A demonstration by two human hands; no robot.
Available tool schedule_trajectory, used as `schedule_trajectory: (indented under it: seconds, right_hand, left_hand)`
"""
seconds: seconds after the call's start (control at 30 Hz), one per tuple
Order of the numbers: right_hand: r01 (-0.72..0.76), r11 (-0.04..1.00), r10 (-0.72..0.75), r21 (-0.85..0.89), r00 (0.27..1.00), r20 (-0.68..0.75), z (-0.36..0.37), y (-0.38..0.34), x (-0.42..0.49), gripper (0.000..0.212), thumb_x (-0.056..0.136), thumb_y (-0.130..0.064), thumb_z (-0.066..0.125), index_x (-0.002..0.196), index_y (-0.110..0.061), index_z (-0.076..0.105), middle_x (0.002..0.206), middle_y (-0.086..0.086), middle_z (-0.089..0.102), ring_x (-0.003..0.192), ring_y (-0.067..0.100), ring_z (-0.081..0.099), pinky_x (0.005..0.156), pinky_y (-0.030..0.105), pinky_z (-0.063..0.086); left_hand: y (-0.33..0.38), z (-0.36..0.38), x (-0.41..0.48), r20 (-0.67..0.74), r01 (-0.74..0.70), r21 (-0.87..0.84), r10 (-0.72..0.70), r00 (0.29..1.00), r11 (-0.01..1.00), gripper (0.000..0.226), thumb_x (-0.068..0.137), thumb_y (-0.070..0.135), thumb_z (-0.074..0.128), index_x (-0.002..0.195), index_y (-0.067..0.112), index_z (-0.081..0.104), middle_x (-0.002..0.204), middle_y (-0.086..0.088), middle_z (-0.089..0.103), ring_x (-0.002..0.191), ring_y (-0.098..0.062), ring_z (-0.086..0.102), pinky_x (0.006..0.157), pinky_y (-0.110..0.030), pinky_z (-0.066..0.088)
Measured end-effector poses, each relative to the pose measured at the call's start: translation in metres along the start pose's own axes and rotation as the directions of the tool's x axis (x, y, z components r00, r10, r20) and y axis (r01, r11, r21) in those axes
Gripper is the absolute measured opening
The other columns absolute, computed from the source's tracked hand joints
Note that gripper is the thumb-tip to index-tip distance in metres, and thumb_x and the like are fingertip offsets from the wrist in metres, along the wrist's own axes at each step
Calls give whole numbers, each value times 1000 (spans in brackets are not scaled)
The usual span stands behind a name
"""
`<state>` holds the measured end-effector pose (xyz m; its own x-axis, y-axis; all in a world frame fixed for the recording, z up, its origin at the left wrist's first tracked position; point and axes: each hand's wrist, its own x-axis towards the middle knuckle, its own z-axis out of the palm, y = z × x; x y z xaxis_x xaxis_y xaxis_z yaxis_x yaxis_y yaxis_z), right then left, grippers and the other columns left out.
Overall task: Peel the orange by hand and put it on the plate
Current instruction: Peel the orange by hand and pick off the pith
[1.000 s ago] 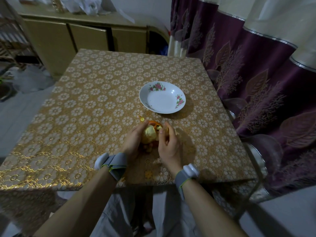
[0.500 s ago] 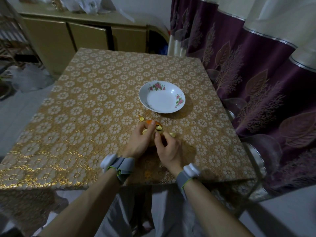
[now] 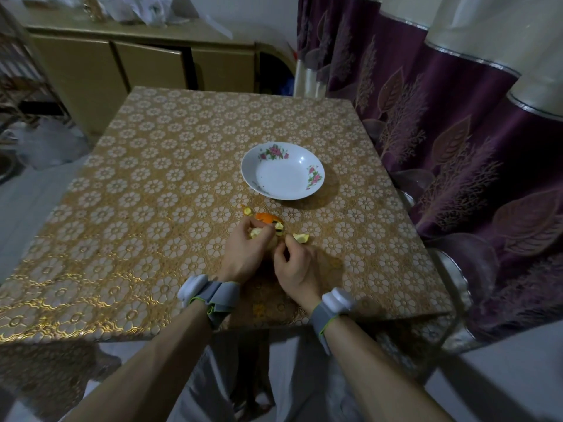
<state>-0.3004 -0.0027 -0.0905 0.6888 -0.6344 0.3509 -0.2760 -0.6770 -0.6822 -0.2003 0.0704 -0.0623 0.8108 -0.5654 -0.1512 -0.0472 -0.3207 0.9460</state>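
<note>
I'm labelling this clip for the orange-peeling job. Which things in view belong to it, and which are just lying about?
Belonging: orange, gripped by the left hand; right hand; peel pieces on the table; plate, no fruit on it.
Lying about: cabinet, curtain, plastic bag on the floor.

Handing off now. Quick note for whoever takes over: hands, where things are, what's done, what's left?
Left hand grips the partly peeled orange at the table.
Right hand: fingers curled at the orange's right side; grip hidden.
Peel scraps lie on the table by the hands; plate holds nothing.
Done: some peel off. Left: finish peeling, set orange on plate.
</note>
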Motion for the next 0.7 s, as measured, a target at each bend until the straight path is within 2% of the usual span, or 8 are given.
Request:
schedule_trajectory:
  seconds: [0.1, 0.17, 0.3, 0.43, 0.6, 0.7]
  right_hand:
    - [-23, 1000, 23, 0, 996, 92, 3, 0, 0, 21, 91, -12, 53, 81, -24, 38, 66, -5, 46, 58, 12, 40, 50, 23, 20]
    - [-36, 999, 34, 29, 997, 63, 4, 0, 0, 22, 90, -11, 53, 81, -25, 39, 68, -1, 51, 58, 13, 41, 53, 25, 21]
    - [-71, 986, 72, 150, 997, 0, 0, -4, -1, 21, 92, -14, 48, 72, -19, 44, 58, -8, 46, 53, 5, 44, 47, 17, 28]
    - [3, 986, -4, 166, 1000, 5, -2, -7, -2, 22, 99, -24, 50, 77, -22, 50, 61, -7, 52, 58, 3, 51, 48, 12, 31]
    - [57, 992, -52, 110, 998, -47, 5, -4, -1, 22, 98, -19, 45, 77, -23, 43, 61, -12, 43, 54, 0, 45, 48, 11, 28]
    - [-3, 994, 7, 109, 999, -36, 6, -1, 2, 23, 94, -14, 48, 73, -20, 42, 56, -10, 39, 52, 4, 42, 46, 15, 28]
  left_hand:
    - [4, -4, 1, 5, 60, -78, -59, 998, 995, 26, 92, 38, 62, 102, 14, 62, 95, 0, 65, 91, -20, 64, 81, -37, 55]
    - [7, -5, 1, 0, 46, -97, -47, 999, 994, 27, 93, 38, 62, 103, 12, 62, 93, 0, 65, 88, -19, 64, 76, -34, 55]
    - [9, -1, -1, -21, 39, -94, -41, 999, 995, 24, 91, 43, 62, 95, 19, 61, 96, 1, 64, 91, -20, 62, 83, -40, 53]
    - [8, -2, 0, -24, 67, -145, -71, 997, 987, 26, 92, 41, 62, 96, 15, 62, 98, -3, 65, 94, -25, 64, 88, -47, 54]
    - [6, 0, 0, -50, 60, -148, -68, 996, 987, 26, 92, 36, 62, 98, 11, 62, 95, -3, 64, 94, -25, 63, 85, -44, 53]
    - [5, 4, -2, -58, 45, -125, -52, 997, 991, 23, 93, 33, 61, 100, 11, 61, 91, 2, 62, 86, -17, 60, 77, -34, 50]
